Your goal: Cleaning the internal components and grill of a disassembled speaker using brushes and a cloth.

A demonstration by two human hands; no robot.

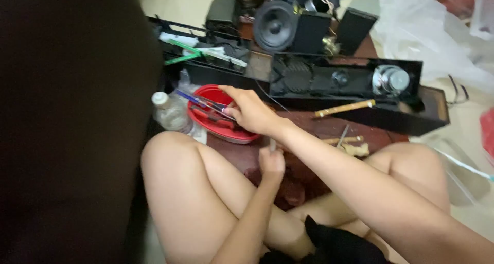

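My right hand (252, 111) reaches across to a red bowl (226, 133) on a low brown table (309, 127). Its fingers rest on thin tools with blue and red handles (203, 102) that lie in the bowl; whether they are closed on one is unclear. My left hand (271, 164) is at the table's near edge, between my raised knees. It is closed around a small thin grey piece (272, 145) that sticks up out of the fist.
A clear plastic bottle (170, 112) stands left of the bowl. An open black speaker cabinet (350, 84) lies behind, with a loose speaker cone (275, 24) and black boxes farther back. Wooden-handled tools (345, 108) lie on the table. A dark blurred shape (67, 125) blocks the left.
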